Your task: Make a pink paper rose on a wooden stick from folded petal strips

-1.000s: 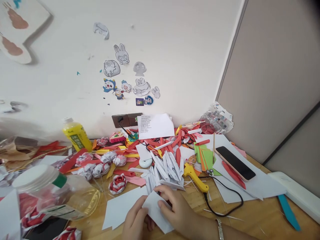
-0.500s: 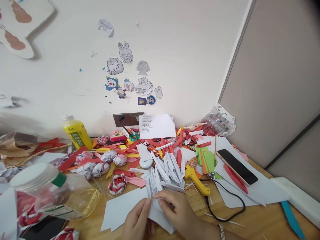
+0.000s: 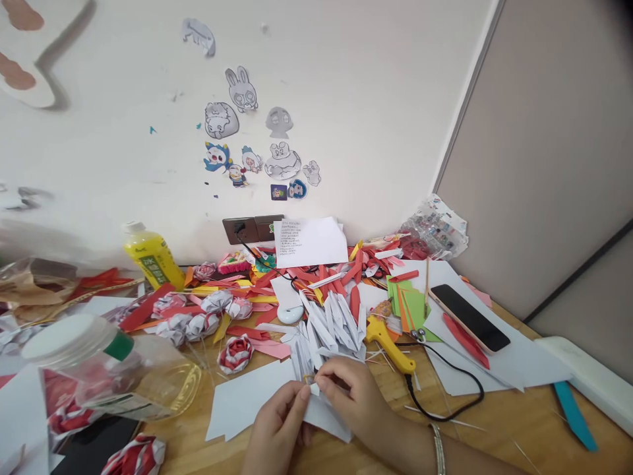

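Observation:
Both my hands meet low in the middle of the head view over a white sheet of paper (image 3: 329, 415). My left hand (image 3: 277, 429) pinches the paper's near corner with fingers pressed together. My right hand (image 3: 353, 399), a bracelet on its wrist, pinches the same paper at its top edge. Just beyond my fingers lies a pile of folded white paper pieces (image 3: 329, 326). Another white sheet (image 3: 242, 402) lies flat to the left of my hands.
A yellow glue gun (image 3: 388, 343) with a black cord lies right of the pile. A phone (image 3: 469, 318) rests on white sheets at the right. A clear plastic jar (image 3: 109, 369) lies on its side at the left, a yellow bottle (image 3: 152, 260) behind it. Red paper scraps and paper roses (image 3: 235, 353) cover the wooden desk (image 3: 494, 429).
My hands have drawn closer together and lifted the paper's edge slightly, the fingertips now pinching at one spot. The view has shifted a little.

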Demonstrator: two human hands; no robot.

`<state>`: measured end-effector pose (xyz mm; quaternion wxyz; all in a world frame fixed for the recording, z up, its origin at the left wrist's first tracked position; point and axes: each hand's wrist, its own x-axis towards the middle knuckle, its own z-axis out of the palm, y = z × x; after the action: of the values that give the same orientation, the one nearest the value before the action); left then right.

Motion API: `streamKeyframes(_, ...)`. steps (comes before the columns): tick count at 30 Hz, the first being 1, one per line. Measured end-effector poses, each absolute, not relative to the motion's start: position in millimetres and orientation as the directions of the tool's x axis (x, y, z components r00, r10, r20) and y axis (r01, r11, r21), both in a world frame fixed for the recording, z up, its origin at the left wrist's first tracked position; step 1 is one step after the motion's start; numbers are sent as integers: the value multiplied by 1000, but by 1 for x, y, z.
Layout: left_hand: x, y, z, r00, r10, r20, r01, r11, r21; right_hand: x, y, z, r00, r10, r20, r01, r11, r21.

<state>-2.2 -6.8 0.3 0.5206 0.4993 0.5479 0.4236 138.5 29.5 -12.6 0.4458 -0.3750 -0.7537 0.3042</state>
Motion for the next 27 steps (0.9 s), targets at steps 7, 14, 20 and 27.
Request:
streamKeyframes(7,-4,-3,3,63,983,-172,173,159,972,136,32,-15,-279,884,375,332,455,-827)
streamKeyframes(14,-3,-3,2,67,977,-203,132,193,972,136,31,-13,-275,888,368,345,449,-824)
streamKeyframes(20,-2,-3,6,75,973,-218,84,212,974,136,30,-10,-302,895,329,366,428,-827)
streamKeyframes(27,-1,-3,8,62,978,-200,92,194,977,137,28,-8,-298,891,344,336,435,-835)
